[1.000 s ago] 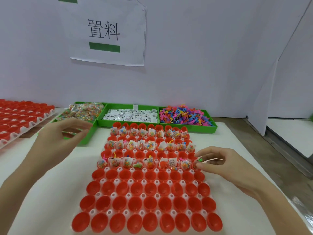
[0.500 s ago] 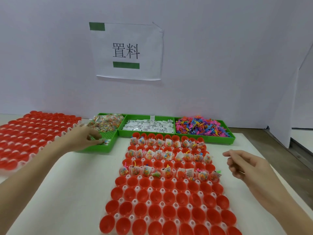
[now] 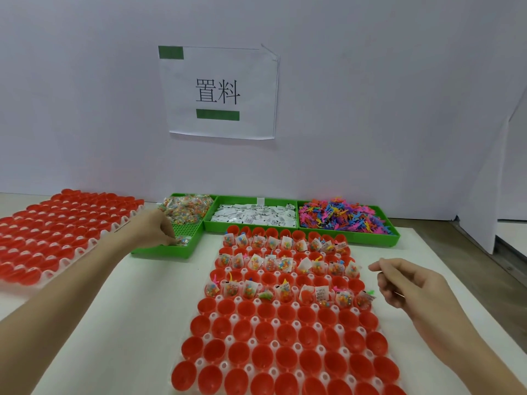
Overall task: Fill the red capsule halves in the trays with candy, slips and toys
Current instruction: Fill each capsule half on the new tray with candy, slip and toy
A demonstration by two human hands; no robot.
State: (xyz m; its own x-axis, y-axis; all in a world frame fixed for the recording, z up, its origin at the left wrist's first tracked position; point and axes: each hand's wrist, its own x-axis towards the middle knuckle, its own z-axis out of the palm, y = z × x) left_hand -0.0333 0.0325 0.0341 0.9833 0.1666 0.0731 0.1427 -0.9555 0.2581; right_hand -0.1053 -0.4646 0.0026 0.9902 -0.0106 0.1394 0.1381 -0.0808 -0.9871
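So it's a plain white wall [image 3: 370, 95] with a printed paper sign [image 3: 219, 92] taped on it, and under that a white table [image 3: 137, 295] where all the action is. Using the middle tray [image 3: 273, 329] as the landmark: it sits dead centre on the table, a white tray packed with red capsule halves [image 3: 265, 352]. The three rows furthest from the person already have little candy bags, slips and bright toy bits in them; the rows nearer the person are bare red cups. Right behind that tray there's a row of three green bins touching each other: candy bags [image 3: 186, 210] in the left bin [image 3: 171, 253], white paper slips [image 3: 253, 216] in the middle one, and a heap of colourful plastic toys [image 3: 342, 216] in the right one. Off to the left of the tray, well apart from it, is a second tray [image 3: 65, 232] of red halves. The left hand [image 3: 155, 229] is reaching into the near end of the candy bin, fingertips pinched down on a single candy bag [image 3: 182, 240] lying there. The right hand [image 3: 407, 283] hovers just right of the tray beside the filled rows, fingers loosely curled; I can't tell if it's got anything in it.
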